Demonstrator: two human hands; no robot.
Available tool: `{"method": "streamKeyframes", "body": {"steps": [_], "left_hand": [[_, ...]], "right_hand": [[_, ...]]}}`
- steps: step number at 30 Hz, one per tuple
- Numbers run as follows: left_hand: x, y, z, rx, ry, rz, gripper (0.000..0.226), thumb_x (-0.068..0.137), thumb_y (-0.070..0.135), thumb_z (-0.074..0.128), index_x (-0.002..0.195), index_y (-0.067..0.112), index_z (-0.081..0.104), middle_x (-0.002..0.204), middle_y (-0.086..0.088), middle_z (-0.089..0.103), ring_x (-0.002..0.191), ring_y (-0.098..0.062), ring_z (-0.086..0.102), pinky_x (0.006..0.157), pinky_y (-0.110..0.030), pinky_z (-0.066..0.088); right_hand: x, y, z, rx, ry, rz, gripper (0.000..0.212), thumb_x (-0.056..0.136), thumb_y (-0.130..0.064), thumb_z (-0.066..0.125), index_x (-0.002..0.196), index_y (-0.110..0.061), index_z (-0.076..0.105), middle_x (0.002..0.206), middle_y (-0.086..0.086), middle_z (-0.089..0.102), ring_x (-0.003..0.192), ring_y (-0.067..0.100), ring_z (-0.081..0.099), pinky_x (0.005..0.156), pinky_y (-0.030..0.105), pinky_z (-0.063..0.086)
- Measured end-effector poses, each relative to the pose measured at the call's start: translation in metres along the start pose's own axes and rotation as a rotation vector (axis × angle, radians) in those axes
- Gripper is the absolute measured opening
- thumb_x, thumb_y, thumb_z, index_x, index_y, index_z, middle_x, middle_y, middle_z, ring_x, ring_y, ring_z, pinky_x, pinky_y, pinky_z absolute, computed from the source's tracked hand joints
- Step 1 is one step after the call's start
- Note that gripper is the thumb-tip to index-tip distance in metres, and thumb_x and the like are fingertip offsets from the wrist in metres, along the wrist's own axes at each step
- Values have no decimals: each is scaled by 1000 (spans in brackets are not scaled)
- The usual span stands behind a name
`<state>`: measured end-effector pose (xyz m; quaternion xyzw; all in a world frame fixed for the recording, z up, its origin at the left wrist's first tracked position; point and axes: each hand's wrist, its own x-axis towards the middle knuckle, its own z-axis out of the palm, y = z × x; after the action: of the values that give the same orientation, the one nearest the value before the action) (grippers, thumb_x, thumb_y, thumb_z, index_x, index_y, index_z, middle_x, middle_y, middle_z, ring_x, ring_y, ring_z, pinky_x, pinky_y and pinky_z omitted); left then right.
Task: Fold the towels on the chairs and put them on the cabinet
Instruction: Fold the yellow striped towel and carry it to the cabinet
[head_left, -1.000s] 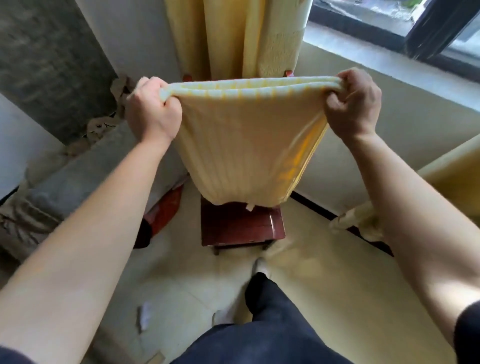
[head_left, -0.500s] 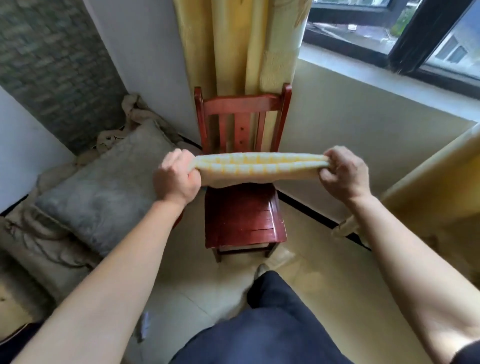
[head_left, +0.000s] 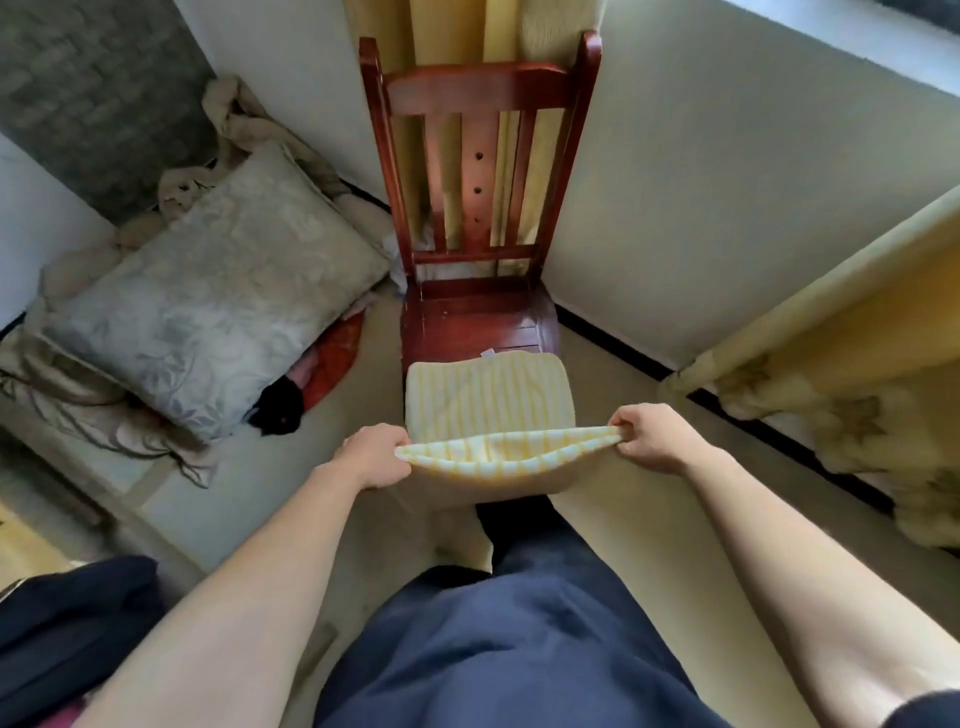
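A pale yellow striped towel (head_left: 488, 400) lies partly on the front of the red wooden chair's seat (head_left: 478, 317), its far part flat on the seat. My left hand (head_left: 371, 454) grips the towel's near left corner. My right hand (head_left: 652, 436) pinches the near right corner. Between them the near edge is stretched out and sags a little, just above my knees. The cabinet is not in view.
The chair stands in a corner against a yellow curtain (head_left: 452, 31). A grey cushion (head_left: 208, 306) and crumpled cloth lie on the floor at the left. Another yellow curtain (head_left: 852, 358) hangs at the right. My dark trousers (head_left: 519, 639) fill the bottom.
The towel went from hanging high in front of me to lying over the chair seat. Both hands came down and toward me, still holding its corners.
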<state>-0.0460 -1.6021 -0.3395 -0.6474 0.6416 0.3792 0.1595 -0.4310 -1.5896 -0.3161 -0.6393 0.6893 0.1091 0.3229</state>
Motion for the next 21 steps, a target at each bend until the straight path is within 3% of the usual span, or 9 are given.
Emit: {"method": "streamKeyframes", "body": {"steps": [5, 8, 11, 16, 18, 21], "left_hand": [[20, 1, -4, -122, 26, -64, 11, 77, 18, 59, 77, 29, 59, 84, 4, 59, 90, -26, 57, 75, -31, 46], [41, -3, -11, -254, 72, -106, 10, 74, 13, 59, 72, 22, 61, 73, 0, 63, 81, -28, 60, 65, -31, 47], [75, -4, -20, -320, 113, -161, 13, 77, 11, 59, 81, 23, 63, 79, 1, 64, 80, -25, 58, 55, -26, 40], [160, -11, -18, -85, 102, -134, 30, 83, 10, 51, 108, 22, 64, 106, -7, 64, 104, -34, 59, 78, -34, 48], [197, -16, -9, -7, 35, -117, 35, 82, 7, 47, 110, 24, 60, 109, -7, 58, 107, -35, 58, 87, -41, 50], [236, -19, 6, 47, -17, -116, 35, 82, 8, 46, 111, 26, 56, 109, -4, 51, 103, -34, 57, 85, -43, 50]], "right_hand": [[33, -1, -3, 81, -60, 34, 17, 74, -25, 60, 88, -33, 64, 83, -12, 65, 83, 16, 62, 74, 32, 54], [57, -6, -11, 111, -64, 30, 14, 77, -26, 60, 88, -33, 63, 81, -11, 64, 81, 18, 62, 69, 31, 51], [97, -10, -14, 109, -63, 26, 15, 81, -27, 59, 94, -32, 63, 84, -8, 64, 86, 22, 61, 72, 33, 50], [186, -6, 8, -19, -83, 19, 33, 88, -26, 56, 121, -24, 61, 114, 2, 69, 107, 29, 62, 84, 37, 52], [224, 0, 26, -71, -110, 21, 35, 89, -23, 53, 124, -22, 59, 116, 5, 68, 106, 32, 62, 79, 36, 51], [261, 8, 53, -140, -152, 17, 35, 87, -19, 52, 122, -19, 57, 114, 8, 65, 103, 33, 60, 73, 34, 45]]}}
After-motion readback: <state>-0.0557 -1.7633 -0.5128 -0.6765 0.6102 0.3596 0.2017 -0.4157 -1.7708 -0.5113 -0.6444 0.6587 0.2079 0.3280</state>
